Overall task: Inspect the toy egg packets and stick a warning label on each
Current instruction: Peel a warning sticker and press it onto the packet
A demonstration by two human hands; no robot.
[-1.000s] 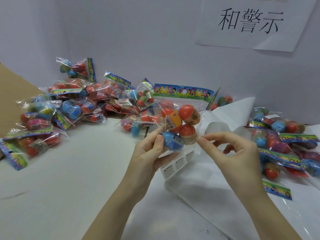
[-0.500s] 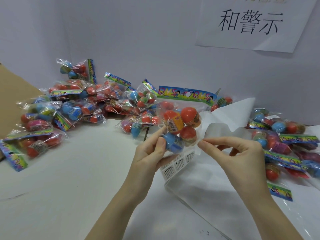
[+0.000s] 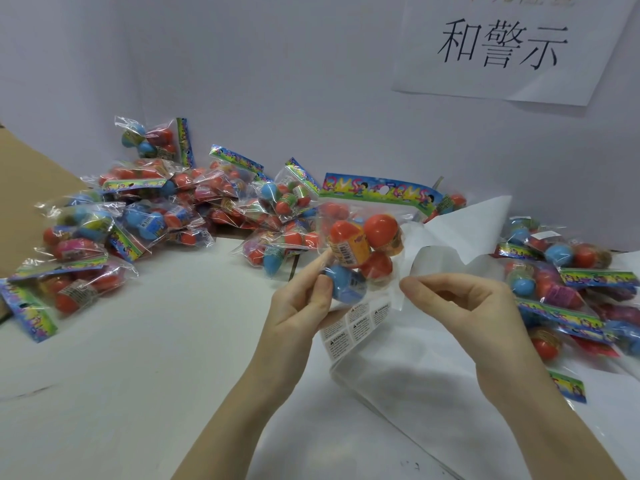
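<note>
My left hand (image 3: 298,313) holds a clear toy egg packet (image 3: 363,244) upright by its lower left side. The packet holds red, orange and blue eggs under a colourful card header. My right hand (image 3: 460,306) is closed in a pinch on thin clear film at the packet's lower right corner; whether a label sits between the fingertips is too small to tell. A strip of white warning labels (image 3: 356,323) lies on a white backing sheet (image 3: 398,382) just below my left hand.
A big heap of egg packets (image 3: 156,209) lies at the back left against the wall. A smaller pile of egg packets (image 3: 568,282) lies at the right. A brown cardboard flap (image 3: 31,188) stands at the far left. A paper sign (image 3: 512,46) hangs on the wall.
My right hand's fingers have curled tighter into a pinch beside the packet. The packet stays in my left hand, almost where it was.
</note>
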